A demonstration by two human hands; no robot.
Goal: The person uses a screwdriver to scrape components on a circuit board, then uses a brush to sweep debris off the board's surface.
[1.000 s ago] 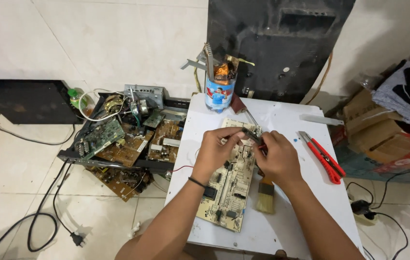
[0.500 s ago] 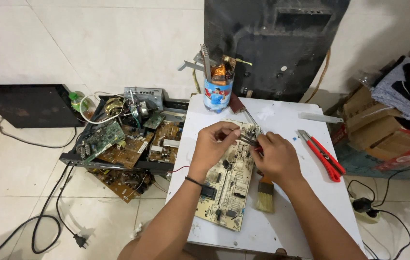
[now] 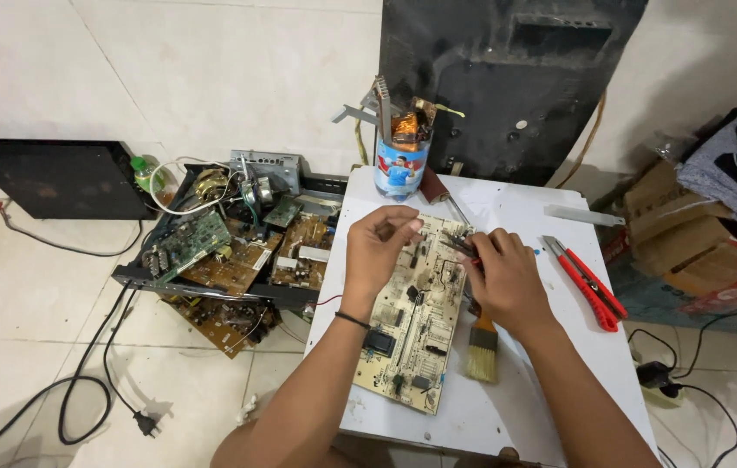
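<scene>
Beige circuit board [image 3: 416, 325] lying lengthwise on a small white table [image 3: 524, 407], its far end under both hands, its near end toward the table's front edge. Left hand [image 3: 379, 250] resting on the board's upper left part, fingers [image 3: 399, 222] curled inward with the tips pinched together near the board's top edge; whether anything sits between the tips, impossible to tell. A dark band round the left wrist. Right hand [image 3: 507, 276] over the board's upper right edge, fingers closed round a slim dark tool [image 3: 457, 243] whose tip points left toward the left hand's fingertips, just above the board. Paintbrush [image 3: 483, 351] with pale bristles lying on the table just right of the board, partly beneath the right wrist. Red-handled pliers [image 3: 592, 290] and a red utility knife [image 3: 569, 269] side by side further right on the table, well apart from the hands. Blue tin [image 3: 401, 166] stuffed with tools standing at the table's far edge, a brown-handled screwdriver [image 3: 439, 192] lying just beside it. Large dark panel [image 3: 507, 87] leaning against the wall behind the table. On the floor to the left, a black tray [image 3: 204, 290] heaped with green and brown circuit boards and loose wires; a black cable with a plug [image 3: 145, 422] trailing across the tiles. Cardboard boxes [image 3: 689, 243] and cloth piled at the far right.
</scene>
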